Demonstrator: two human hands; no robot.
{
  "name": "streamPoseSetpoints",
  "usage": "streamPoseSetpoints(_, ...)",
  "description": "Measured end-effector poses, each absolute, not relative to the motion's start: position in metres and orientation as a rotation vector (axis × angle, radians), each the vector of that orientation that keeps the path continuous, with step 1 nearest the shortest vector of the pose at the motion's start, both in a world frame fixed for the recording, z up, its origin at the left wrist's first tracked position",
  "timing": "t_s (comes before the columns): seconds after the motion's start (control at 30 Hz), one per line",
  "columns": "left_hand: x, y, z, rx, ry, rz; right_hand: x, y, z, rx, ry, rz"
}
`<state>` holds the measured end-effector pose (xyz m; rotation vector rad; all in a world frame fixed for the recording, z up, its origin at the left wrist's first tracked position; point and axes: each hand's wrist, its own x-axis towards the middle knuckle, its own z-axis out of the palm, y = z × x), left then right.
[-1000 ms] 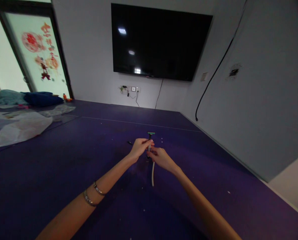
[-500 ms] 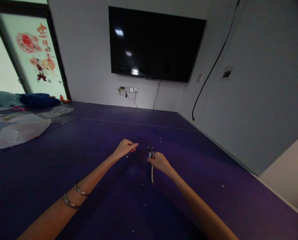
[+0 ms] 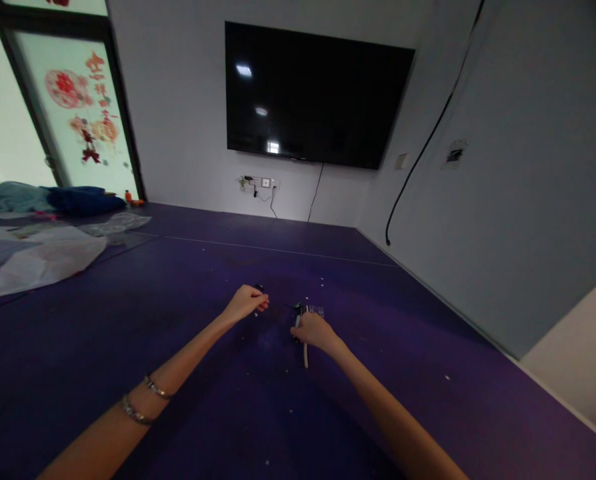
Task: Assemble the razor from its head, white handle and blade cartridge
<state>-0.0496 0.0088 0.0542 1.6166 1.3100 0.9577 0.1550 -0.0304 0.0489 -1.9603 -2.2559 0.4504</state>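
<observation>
My left hand (image 3: 245, 304) is closed above the purple surface (image 3: 203, 400), fingers curled together. A small dark piece (image 3: 259, 287) shows at its fingertips; its kind is too small to tell. To the right, my right hand (image 3: 315, 332) pinches a small dark object with pale parts (image 3: 297, 311), mostly covered by the fingers. A whitish strip or tube (image 3: 306, 357) sticks out below this hand. Just behind it is a small clear, patterned piece (image 3: 317, 311). The hands are apart.
Several white crumbs are scattered over the surface. Crumpled plastic sheeting (image 3: 53, 260) and blue cloth (image 3: 85, 200) lie at the left. A television (image 3: 318, 97) hangs on the back wall above sockets (image 3: 265, 183). A black cable (image 3: 418, 150) dangles along the right wall.
My left hand has drawn slightly left and down, and a dark piece now shows at its fingers. My right hand has lowered a little with its object. The clear piece has come into view.
</observation>
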Motion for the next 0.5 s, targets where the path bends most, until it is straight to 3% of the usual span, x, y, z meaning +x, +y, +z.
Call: streamPoseSetpoints(0.5, -0.056, 0.019, 0.038, 1.652, 1.326, 0.923, 0.154, -0.026, 0.053, -1.913, -2.331, 0.407)
